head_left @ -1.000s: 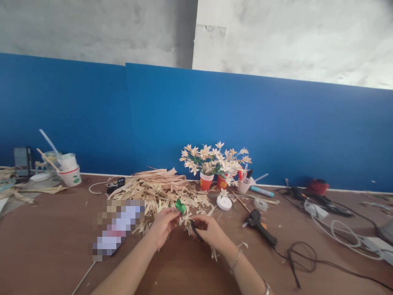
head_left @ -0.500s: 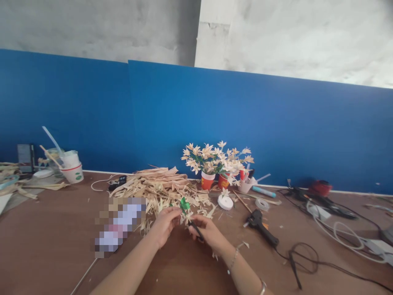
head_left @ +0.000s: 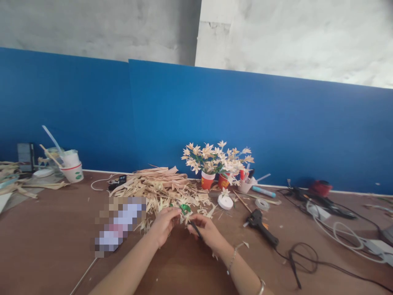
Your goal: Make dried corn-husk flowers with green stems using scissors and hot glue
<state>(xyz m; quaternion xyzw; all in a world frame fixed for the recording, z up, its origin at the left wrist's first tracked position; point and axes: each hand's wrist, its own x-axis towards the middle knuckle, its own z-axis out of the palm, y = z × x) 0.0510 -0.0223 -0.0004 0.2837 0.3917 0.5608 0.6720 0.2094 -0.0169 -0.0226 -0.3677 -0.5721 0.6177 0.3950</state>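
Note:
Near the middle of the brown table, my left hand [head_left: 167, 223] pinches a small pale flower [head_left: 186, 218] with a shiny green strip [head_left: 185, 208] at it. My right hand [head_left: 205, 230], just to the right, is closed round a dark, slim tool [head_left: 195, 229] whose tip reaches toward the flower. The tool's exact kind is too small to tell. Behind both hands lies a heap of dry, pale husk strips [head_left: 166, 184]. Cups of finished pale flowers [head_left: 208, 180] stand behind, beside a white round spool [head_left: 225, 202] with one flower on it.
A black glue gun [head_left: 262, 229] with its cord lies to the right, near a tape roll [head_left: 262, 204] and a blue marker [head_left: 263, 191]. White and black cables [head_left: 340, 235] spread at far right. A pixelated object [head_left: 119, 225] lies left; a white cup [head_left: 72, 173] stands farther back.
The green strip has dropped lower and now lies more sideways at the flower. The dark tool has tilted slightly; both hands stay almost in place.

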